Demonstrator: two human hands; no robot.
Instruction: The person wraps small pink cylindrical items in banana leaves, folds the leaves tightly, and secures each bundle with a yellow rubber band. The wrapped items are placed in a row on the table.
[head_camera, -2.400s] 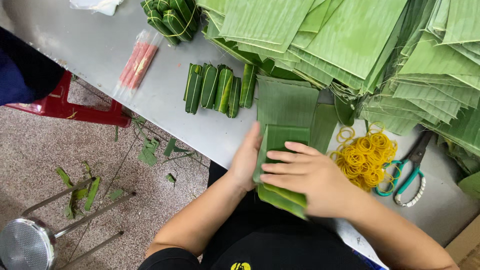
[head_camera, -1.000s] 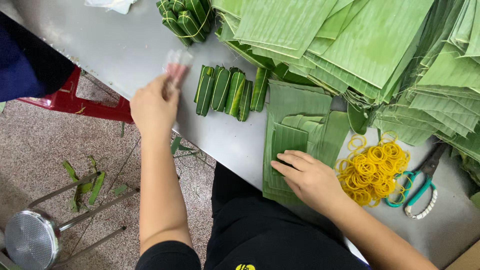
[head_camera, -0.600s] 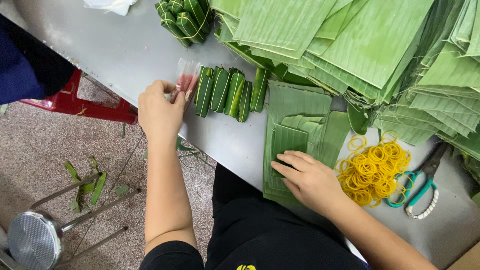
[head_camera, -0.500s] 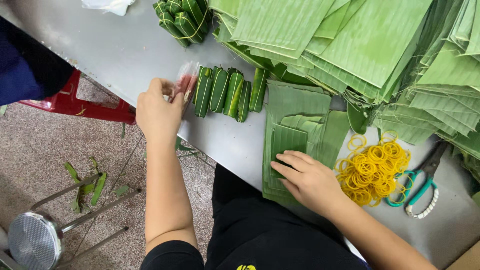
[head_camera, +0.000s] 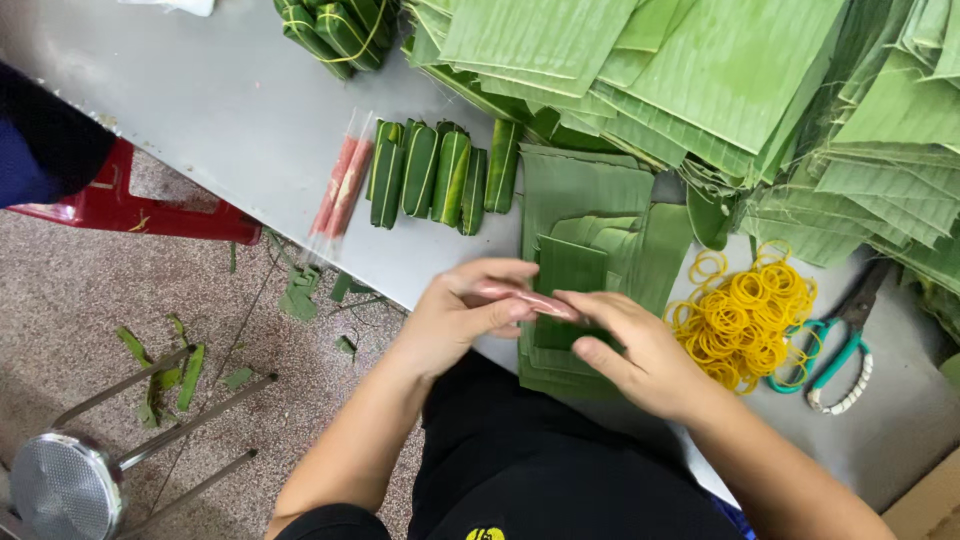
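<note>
Five wrapped rolls (head_camera: 440, 175) lie done on the tabletop (head_camera: 200, 110); both hands, left (head_camera: 455, 320) and right (head_camera: 630, 350), pinch one pink stick (head_camera: 530, 298) over leaf squares (head_camera: 570, 270), unwrapped.

A loose heap of yellow rubber bands (head_camera: 742, 322) lies on the grey metal table (head_camera: 220, 110), just beside teal-handled scissors (head_camera: 838, 350). Five green leaf-wrapped rolls (head_camera: 440, 175) lie side by side. A red plastic stool (head_camera: 140, 205) stands on the speckled floor (head_camera: 90, 290).
</note>
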